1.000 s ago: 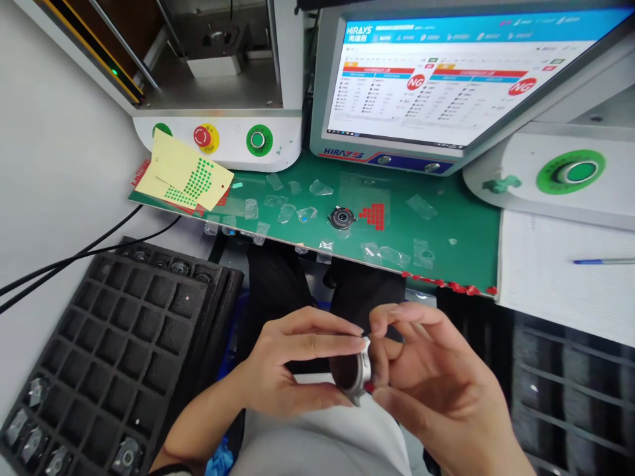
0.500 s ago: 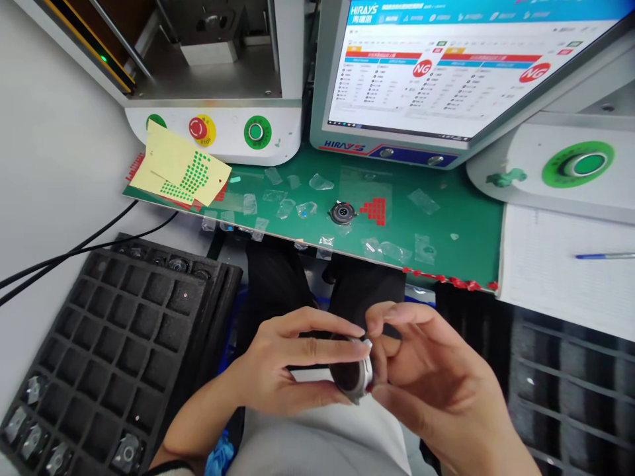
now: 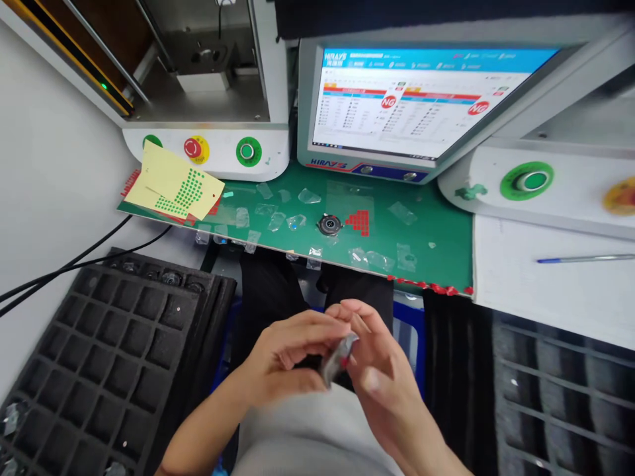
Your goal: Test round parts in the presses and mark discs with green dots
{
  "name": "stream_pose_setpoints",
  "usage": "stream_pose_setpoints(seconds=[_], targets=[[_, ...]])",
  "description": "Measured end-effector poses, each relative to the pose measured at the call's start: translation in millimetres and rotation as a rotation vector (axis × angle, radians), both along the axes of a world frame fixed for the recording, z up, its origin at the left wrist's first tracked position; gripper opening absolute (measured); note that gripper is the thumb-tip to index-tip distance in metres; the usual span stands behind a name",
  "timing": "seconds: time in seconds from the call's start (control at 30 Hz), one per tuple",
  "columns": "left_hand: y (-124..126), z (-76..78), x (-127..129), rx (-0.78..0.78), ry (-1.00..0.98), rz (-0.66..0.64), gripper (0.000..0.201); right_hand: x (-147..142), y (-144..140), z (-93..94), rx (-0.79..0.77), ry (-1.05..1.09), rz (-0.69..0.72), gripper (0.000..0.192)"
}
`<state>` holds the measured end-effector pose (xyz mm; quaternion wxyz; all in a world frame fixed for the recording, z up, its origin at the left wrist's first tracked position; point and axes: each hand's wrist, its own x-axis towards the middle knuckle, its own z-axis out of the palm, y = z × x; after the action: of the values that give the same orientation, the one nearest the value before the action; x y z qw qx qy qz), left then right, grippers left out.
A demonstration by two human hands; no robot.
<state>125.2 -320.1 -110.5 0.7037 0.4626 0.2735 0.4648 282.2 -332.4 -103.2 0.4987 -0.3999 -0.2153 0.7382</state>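
My left hand pinches a round, watch-like case between thumb and fingers, above my lap. The case is seen nearly edge-on, blurred, with a small red spot on its side facing right. Close on its right is my right hand, palm turned toward it, fingers stretched out and thumb apart. Whether those fingers touch the case I cannot tell. A second round dark watch case lies on the green mat, beside a patch of small red stickers.
Clear film pieces are scattered over the mat. Yellow sheets with green dots lie at its left. Black compartment trays flank me on both sides. Behind stand a monitor showing NG and machines with buttons; a pen rests on paper.
My right hand's fingers have straightened and spread from their curled position at the case. The case in my left hand has turned more edge-on. The whole view has shifted slightly.
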Motion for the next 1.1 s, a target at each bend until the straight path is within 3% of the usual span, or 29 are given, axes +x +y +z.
stream_pose_setpoints(seconds=[0.1, 0.17, 0.27, 0.4, 0.57, 0.77, 1.1], targets=[[1, 0.0, 10, -0.338, -0.281, -0.021, 0.035, 8, 2, -2.9, 0.122, -0.131, -0.111, 0.043], [2, 0.9, 16, -0.456, -0.351, 0.007, 0.032, 11, 4, -4.5, 0.151, -0.197, -0.16, 0.031], [3, 2.5, 24, -0.521, -0.238, 0.074, 0.034, 8, 5, -5.7, 0.122, -0.134, -0.127, 0.02], [-2, 4.0, 32, -0.49, 0.007, 0.133, 0.04, 0, 3, -3.1, 0.081, -0.068, -0.098, 0.018], [-8, 11.9, 36, -0.335, 0.176, 0.134, 0.038, -5, 0, 5.4, 0.045, -0.007, -0.043, 0.017], [-8, 29.7, 37, 0.073, 0.501, 0.173, 0.027, -9, -1, 11.2, 0.084, 0.005, -0.071, 0.013], [-10, 28.8, 37, 0.448, 0.593, 0.154, 0.021, -15, -9, 12.4, 0.117, -0.045, -0.232, 0.012]])
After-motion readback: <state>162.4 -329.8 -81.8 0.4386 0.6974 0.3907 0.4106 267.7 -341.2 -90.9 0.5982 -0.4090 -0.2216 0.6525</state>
